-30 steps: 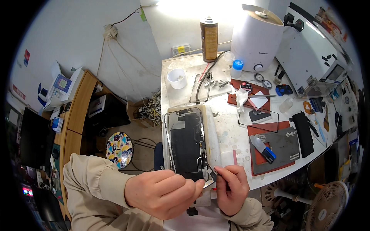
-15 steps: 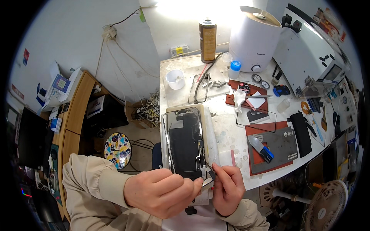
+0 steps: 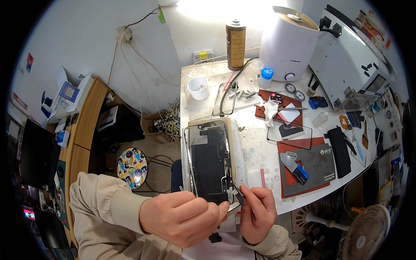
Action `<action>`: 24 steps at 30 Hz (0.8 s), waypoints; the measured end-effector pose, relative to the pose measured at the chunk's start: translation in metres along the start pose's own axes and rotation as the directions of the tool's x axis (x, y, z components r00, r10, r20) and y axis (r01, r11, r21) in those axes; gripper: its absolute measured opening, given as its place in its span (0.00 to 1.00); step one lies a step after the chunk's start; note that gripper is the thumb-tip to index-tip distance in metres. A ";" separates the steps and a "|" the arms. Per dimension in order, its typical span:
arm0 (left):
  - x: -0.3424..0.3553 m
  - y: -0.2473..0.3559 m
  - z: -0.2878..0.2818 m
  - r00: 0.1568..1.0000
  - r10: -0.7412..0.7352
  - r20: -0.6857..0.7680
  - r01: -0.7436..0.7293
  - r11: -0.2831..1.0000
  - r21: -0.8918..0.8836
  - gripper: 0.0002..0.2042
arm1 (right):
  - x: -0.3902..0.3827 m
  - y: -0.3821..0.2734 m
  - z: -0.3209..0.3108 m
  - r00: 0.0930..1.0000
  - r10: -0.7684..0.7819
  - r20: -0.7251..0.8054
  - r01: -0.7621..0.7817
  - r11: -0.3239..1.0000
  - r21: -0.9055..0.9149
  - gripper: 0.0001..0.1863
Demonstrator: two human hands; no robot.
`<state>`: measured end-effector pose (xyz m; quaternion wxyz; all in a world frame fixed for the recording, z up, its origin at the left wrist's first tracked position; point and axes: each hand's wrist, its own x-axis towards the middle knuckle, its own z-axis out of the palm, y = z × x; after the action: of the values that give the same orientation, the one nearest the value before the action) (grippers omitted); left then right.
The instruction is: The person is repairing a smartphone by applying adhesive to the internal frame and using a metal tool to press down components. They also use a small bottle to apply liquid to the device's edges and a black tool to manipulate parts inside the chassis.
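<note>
An opened phone screen assembly (image 3: 206, 164), with a dark inner back, thin metal rim and ribbon parts, lies on a pale pad (image 3: 239, 151) at the table's front left. My left hand (image 3: 184, 216) is closed at its bottom edge, thumb tip near the lower connector area; what its curled fingers grip is hidden, though a thin grey tip pokes out at the left. My right hand (image 3: 258, 212) pinches a thin dark tool (image 3: 238, 189), too small to identify, at the screen's lower right corner, beside a small dark flap.
On the white table (image 3: 255, 169) are a white cup (image 3: 198, 88), spray can (image 3: 235, 45), white cylindrical appliance (image 3: 286, 43), red tray (image 3: 264, 110), grey-and-red mats (image 3: 316, 169), knife-like blue tool (image 3: 298, 172) and black pouch (image 3: 338, 154). A white machine (image 3: 346, 56) stands right; a fan (image 3: 364, 229) below.
Both hands stay at the screen's lower end with only tiny finger movements. The whole view shifts slightly; nothing is visibly let go or taken up.
</note>
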<state>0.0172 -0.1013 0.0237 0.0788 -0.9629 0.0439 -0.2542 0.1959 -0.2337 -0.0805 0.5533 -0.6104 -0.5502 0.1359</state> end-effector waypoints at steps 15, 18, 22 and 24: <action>0.004 -0.003 -0.004 0.995 -0.038 -0.091 0.034 0.998 -0.046 0.11 | 0.012 0.039 0.003 0.982 0.100 -0.161 -0.118 0.987 -0.108 0.21; 0.009 -0.014 -0.001 0.982 -0.030 -0.188 0.034 0.999 0.021 0.09 | 0.007 0.036 -0.002 0.972 0.051 -0.230 -0.082 0.989 -0.125 0.17; 0.009 -0.026 0.007 0.946 0.062 -0.319 -0.016 0.989 0.144 0.09 | 0.008 0.040 -0.012 0.941 0.155 -0.302 -0.183 0.981 -0.068 0.13; 0.007 -0.028 0.009 0.941 0.082 -0.330 -0.028 0.986 0.166 0.09 | 0.005 0.043 -0.015 0.938 0.140 -0.317 -0.173 0.982 -0.077 0.14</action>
<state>0.0290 -0.0733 0.0248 0.1537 -0.8946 0.0631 -0.4147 0.2319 -0.2279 -0.1084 0.5880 -0.6938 -0.4123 0.0532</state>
